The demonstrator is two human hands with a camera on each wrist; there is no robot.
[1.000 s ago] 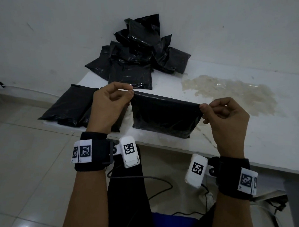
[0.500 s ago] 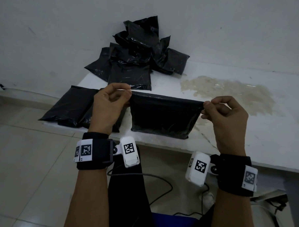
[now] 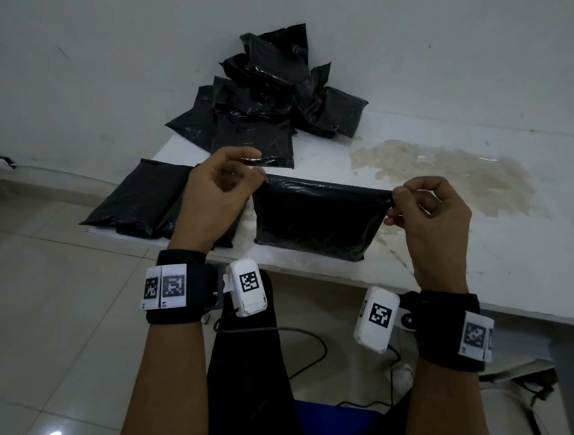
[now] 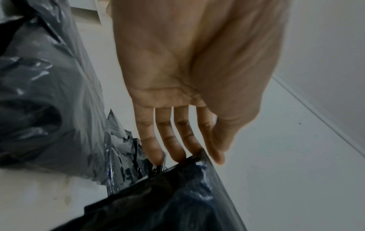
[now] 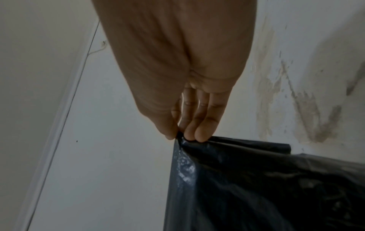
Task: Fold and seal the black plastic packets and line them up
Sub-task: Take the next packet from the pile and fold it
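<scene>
Holding a black plastic packet [image 3: 315, 218] stretched between them, the person's two hands grip its upper edge at opposite corners. The left hand [image 3: 214, 194] pinches the top left corner between thumb and curled fingers, and the left wrist view shows the fingertips [image 4: 156, 154] meeting the crinkled plastic there. The right hand [image 3: 433, 223] pinches the top right corner, and the right wrist view shows the thumb and fingertips [image 5: 201, 134] closed on a bunched bit of the black film. The packet's top edge is pulled taut in a nearly straight line, and its lower edge sits at the near rim of the white tabletop [image 3: 475, 252]. Just to the left, partly hidden behind the left hand, two flat black packets [image 3: 141, 201] lie side by side at the tabletop's near left corner. Farther back, against the wall [image 3: 105, 61], a loose pile of black packets [image 3: 271, 95] is heaped untidily. A yellowish stain [image 3: 445, 171] spreads over the tabletop to the right of the pile. Both wrists wear black bands with white marker tags.
</scene>
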